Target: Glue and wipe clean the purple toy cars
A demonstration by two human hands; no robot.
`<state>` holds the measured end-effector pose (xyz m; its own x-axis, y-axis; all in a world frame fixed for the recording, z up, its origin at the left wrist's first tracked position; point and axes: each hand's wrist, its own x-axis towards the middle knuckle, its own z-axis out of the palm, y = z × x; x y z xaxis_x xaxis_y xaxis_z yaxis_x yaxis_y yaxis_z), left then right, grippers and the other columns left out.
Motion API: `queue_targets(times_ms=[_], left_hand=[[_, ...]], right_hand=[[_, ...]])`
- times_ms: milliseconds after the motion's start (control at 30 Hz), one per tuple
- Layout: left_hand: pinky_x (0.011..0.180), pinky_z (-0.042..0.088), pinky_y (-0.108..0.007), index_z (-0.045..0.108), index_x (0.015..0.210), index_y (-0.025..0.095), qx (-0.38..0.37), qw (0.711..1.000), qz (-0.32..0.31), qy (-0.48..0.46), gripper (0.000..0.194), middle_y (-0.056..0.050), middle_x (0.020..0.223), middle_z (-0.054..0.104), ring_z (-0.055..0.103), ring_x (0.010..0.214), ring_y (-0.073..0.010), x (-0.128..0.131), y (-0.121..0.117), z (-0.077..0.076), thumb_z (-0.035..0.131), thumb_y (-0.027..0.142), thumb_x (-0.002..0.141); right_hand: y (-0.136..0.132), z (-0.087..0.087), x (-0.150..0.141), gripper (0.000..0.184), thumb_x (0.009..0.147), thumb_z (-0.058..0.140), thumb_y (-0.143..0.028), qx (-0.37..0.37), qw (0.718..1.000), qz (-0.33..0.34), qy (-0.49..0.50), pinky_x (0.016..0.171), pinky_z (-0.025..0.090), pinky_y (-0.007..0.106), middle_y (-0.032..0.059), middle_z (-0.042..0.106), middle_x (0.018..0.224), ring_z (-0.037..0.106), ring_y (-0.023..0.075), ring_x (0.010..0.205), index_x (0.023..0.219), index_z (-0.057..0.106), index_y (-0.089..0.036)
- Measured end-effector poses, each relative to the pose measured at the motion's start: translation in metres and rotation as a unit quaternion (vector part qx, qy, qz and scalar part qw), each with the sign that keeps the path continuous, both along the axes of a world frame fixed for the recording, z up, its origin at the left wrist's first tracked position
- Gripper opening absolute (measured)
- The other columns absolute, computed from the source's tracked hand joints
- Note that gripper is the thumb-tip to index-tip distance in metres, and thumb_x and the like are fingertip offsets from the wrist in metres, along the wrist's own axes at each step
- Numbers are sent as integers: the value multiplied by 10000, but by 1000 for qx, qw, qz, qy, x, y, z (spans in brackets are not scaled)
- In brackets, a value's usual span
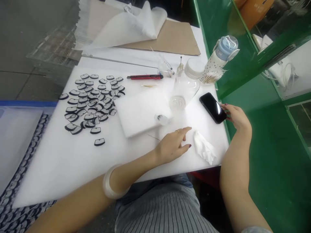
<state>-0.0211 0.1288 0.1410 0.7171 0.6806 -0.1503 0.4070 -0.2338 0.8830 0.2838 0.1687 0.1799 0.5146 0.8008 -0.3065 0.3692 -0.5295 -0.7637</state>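
My left hand (173,145) hovers over or rests on the white table, which I cannot tell, with its index finger and thumb stretched out and apart and nothing in them. To its right lies a crumpled white cloth or tissue (204,147). My right hand (238,118) is at the right edge of a black smartphone (213,108), fingertips against or just beside it. That phone lies flat, screen up. Left of my left hand, a white foam block (138,111) carries a small clear, cup-like piece (162,119) near its right edge.
Many small dark-edged curved pieces (91,100) lie scattered at left. Behind are a red utility knife (145,77), a clear bottle (184,84), cotton swabs (213,76) and a dotted drinking bottle (220,55). A green partition (262,145) borders the right. Cardboard (179,37) lies at the back.
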Motion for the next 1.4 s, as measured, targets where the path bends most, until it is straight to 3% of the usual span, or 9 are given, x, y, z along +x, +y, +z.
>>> queue_targets(times_ms=[133,200,367,600,733,900,1033,1400], left_hand=[[743,557,-350,476,1368,204,40,993,-77,75,466,-78,1175,585,626,665,-126,-1,-1,5,507,308,915],[755,572,-366,466,1380,216,64,984,-114,119,466,-89,1255,542,635,697,-137,-2,-2,9,489,298,921],[719,587,-380,417,1415,212,117,956,-160,215,498,-108,1254,524,644,830,-206,4,-10,22,481,296,928],[755,596,-385,425,1422,183,148,930,-177,285,540,-134,1229,554,662,927,-254,22,-15,36,573,360,934],[725,604,-376,433,1421,189,168,919,-181,307,541,-130,1233,564,672,894,-238,26,-15,32,550,429,950],[685,607,-360,437,1427,184,234,904,-190,302,633,-136,1224,587,685,891,-249,30,-18,16,581,521,911],[673,609,-364,450,1419,178,263,904,-192,277,670,-121,1189,612,692,846,-245,28,-16,7,589,562,887],[654,608,-375,431,1435,180,190,926,-217,242,632,-99,1221,603,698,810,-224,19,-3,14,486,573,944]], right_hand=[[-1,-3,5,307,789,663,-453,-20,998,-35,40,526,478,233,46,574,713,501,134,635,705,659,-157],[-5,-6,4,296,792,652,-421,-7,997,-53,63,509,463,220,30,534,663,467,119,604,663,633,-156],[-12,-12,7,188,723,666,-314,71,984,-97,133,510,427,192,12,549,689,489,106,627,809,689,-148],[15,-31,11,392,590,662,-276,221,937,-198,185,565,435,196,-6,598,768,529,100,666,966,650,-165],[29,-42,-2,452,577,573,-277,271,909,-231,218,612,461,218,7,631,849,567,123,736,1010,634,-163],[37,-48,-15,427,616,475,-287,321,887,-252,216,743,491,240,13,661,933,595,132,834,987,649,-164],[38,-51,-14,389,644,468,-278,315,894,-251,198,752,487,251,21,677,937,597,146,862,943,688,-161],[36,-54,2,282,689,597,-299,222,939,-214,153,748,496,261,25,688,922,613,163,866,895,724,-154]])
